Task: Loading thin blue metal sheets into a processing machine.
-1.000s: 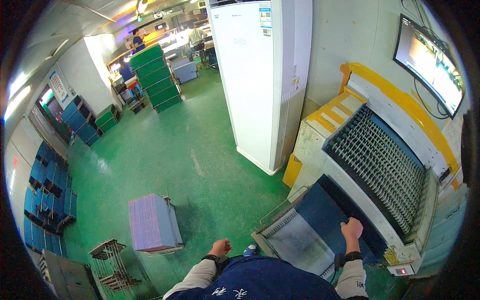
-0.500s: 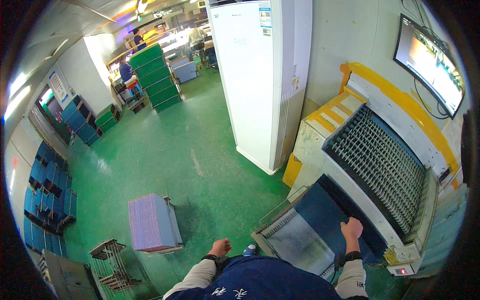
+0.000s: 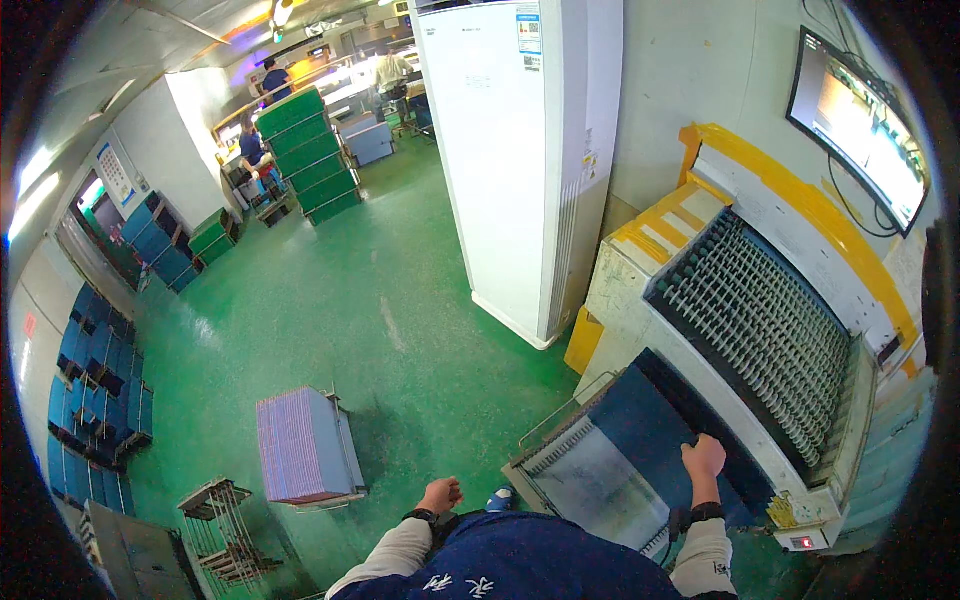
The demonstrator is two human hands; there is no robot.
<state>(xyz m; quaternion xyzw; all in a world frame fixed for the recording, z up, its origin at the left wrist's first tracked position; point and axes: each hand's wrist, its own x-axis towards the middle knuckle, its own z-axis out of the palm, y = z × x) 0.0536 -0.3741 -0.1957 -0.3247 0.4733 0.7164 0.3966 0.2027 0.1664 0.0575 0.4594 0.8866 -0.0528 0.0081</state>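
My left hand (image 3: 440, 495) hangs in front of my body over the green floor, its fingers curled in a loose fist with nothing visible in them. On the right, my right hand (image 3: 704, 457) is closed above a dark blue flat panel (image 3: 640, 418); its fingertips are hidden, so whether it grips the panel's edge I cannot tell. The panel lies across a tilted rack with a coil-like edge and a pale translucent sheet (image 3: 606, 484). Right beside it stands a machine with a sloping bed of rows of small rollers (image 3: 755, 330).
A rack packed with thin purple-edged panels (image 3: 290, 445) stands on the floor to the left, near an unfilled metal rack (image 3: 225, 525). A tall white cabinet unit (image 3: 500, 170) rises ahead. Green crates (image 3: 312, 155) are stacked farther off, blue crates (image 3: 100, 380) along the left wall. People work at the back.
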